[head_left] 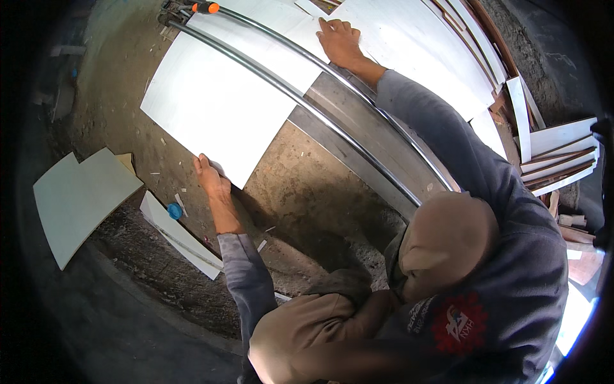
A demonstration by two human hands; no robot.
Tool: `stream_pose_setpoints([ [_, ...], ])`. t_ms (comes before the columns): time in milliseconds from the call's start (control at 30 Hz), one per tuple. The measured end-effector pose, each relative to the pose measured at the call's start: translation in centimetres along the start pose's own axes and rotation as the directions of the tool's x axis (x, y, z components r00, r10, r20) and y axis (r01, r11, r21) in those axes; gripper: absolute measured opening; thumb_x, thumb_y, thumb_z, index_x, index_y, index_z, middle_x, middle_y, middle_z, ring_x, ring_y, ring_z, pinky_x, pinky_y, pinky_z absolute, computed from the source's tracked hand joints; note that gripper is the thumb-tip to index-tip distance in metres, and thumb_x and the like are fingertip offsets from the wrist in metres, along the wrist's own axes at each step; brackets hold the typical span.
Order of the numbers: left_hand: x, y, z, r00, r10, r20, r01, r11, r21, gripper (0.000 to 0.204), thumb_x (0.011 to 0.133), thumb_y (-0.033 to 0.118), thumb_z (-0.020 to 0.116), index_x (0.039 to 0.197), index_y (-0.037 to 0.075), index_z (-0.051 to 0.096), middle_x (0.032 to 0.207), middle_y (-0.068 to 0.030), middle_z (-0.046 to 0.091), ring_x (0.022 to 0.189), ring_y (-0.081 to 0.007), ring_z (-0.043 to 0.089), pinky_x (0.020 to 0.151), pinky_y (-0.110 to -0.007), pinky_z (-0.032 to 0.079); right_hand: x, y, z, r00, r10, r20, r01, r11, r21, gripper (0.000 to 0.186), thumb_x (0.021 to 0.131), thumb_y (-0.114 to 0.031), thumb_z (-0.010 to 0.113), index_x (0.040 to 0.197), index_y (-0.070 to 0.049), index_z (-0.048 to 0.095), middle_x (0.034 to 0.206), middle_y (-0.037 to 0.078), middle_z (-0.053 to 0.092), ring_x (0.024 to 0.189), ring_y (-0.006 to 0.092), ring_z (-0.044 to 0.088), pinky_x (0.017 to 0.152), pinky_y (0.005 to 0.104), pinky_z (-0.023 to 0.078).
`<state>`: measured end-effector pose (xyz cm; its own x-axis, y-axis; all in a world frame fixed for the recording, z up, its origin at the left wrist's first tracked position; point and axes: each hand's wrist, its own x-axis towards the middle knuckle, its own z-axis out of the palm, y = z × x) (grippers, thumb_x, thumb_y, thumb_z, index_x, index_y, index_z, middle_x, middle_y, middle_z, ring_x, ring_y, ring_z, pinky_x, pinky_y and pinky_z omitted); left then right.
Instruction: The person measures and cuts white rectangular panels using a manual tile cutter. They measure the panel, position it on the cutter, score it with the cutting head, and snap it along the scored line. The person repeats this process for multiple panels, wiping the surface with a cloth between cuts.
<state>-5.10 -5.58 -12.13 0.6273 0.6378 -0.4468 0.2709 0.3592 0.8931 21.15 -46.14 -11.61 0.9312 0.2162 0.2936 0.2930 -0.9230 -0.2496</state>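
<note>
Over the brown floor (300,160), white sheet (224,96) lies beneath two metal rails (339,128), sticking out past the edge of a grey tabletop (358,121). Left hand (213,182) at the sheet's lower edge, near the corner; can't tell whether that grip pinches the edge or only touches it. Right hand (340,43) across the rails, palm down on white board, fingers slightly spread, nothing pinched. An orange-and-black handle (206,8) sits at the rails' upper-left end. Stacked white panels (409,45) crowd the side past the right hand, so little room there. Open floor left of the sheet, only small scraps; more between its right edge and the knees. Farther left, a notched pale panel (83,198), blue round cap (174,210) and white strip (179,237) limit space near the left forearm.
</note>
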Motion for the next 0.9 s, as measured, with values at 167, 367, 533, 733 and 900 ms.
stream_pose_setpoints([
  [167, 0.4, 0.4, 0.1, 0.999, 0.024, -0.029, -0.027, 0.992, -0.123, 0.05, 0.111, 0.018, 0.047, 0.157, 0.001, 0.037, 0.149, -0.0135, 0.052, 0.134, -0.0259, 0.053, 0.115, -0.04, 0.042, -0.4, -1.2, -0.3, 1.0, 0.015, -0.025, -0.013, 0.998, 0.059, 0.049, 0.102, -0.032, 0.058, 0.141, -0.003, 0.057, 0.133, 0.018, 0.059, 0.123, 0.0362, 0.051, 0.097, 0.0585, 0.039],
  [367, 2.3, 0.7, -1.7, 1.0, -0.001, 0.01, 0.002, 0.997, -0.081, 0.044, 0.112, 0.017, 0.046, 0.152, -0.001, 0.043, 0.148, -0.0149, 0.054, 0.136, -0.0269, 0.052, 0.115, -0.039, 0.042, -1.8, -1.8, -0.3, 0.997, -0.005, -0.081, 0.014, 0.994, 0.106, 0.046, 0.101, -0.03, 0.059, 0.138, -0.002, 0.058, 0.133, 0.018, 0.059, 0.12, 0.0363, 0.053, 0.097, 0.0574, 0.04],
  [533, 2.4, 0.1, -1.4, 0.999, 0.044, -0.011, -0.045, 0.995, -0.094, 0.039, 0.112, 0.017, 0.046, 0.146, -0.001, 0.05, 0.14, -0.0121, 0.061, 0.125, -0.023, 0.059, 0.108, -0.037, 0.046, -1.2, -2.4, -0.6, 0.999, 0.039, -0.032, -0.037, 0.998, 0.042, 0.047, 0.099, -0.03, 0.061, 0.138, -0.004, 0.057, 0.128, 0.018, 0.062, 0.117, 0.0369, 0.058, 0.093, 0.0578, 0.045],
  [733, 1.4, 0.7, -0.4, 0.995, 0.059, -0.077, -0.07, 0.986, -0.149, 0.035, 0.111, 0.014, 0.049, 0.142, 0.0, 0.056, 0.135, -0.0103, 0.065, 0.12, -0.0214, 0.061, 0.104, -0.034, 0.048, -1.1, -2.6, -1.3, 0.997, 0.062, 0.043, -0.065, 0.996, 0.064, 0.053, 0.102, -0.029, 0.059, 0.148, -0.004, 0.051, 0.136, 0.014, 0.057, 0.124, 0.0332, 0.052, 0.1, 0.0541, 0.04],
  [900, 0.7, 1.2, -0.2, 0.996, 0.035, -0.087, -0.046, 0.991, -0.128, 0.043, 0.111, 0.015, 0.051, 0.151, -0.001, 0.049, 0.14, -0.0122, 0.064, 0.125, -0.0227, 0.06, 0.108, -0.033, 0.046, -1.2, -2.3, -1.1, 0.994, 0.076, 0.079, -0.08, 0.996, 0.048, 0.054, 0.102, -0.028, 0.059, 0.148, -0.002, 0.05, 0.136, 0.015, 0.056, 0.123, 0.0338, 0.051, 0.1, 0.0537, 0.04],
])
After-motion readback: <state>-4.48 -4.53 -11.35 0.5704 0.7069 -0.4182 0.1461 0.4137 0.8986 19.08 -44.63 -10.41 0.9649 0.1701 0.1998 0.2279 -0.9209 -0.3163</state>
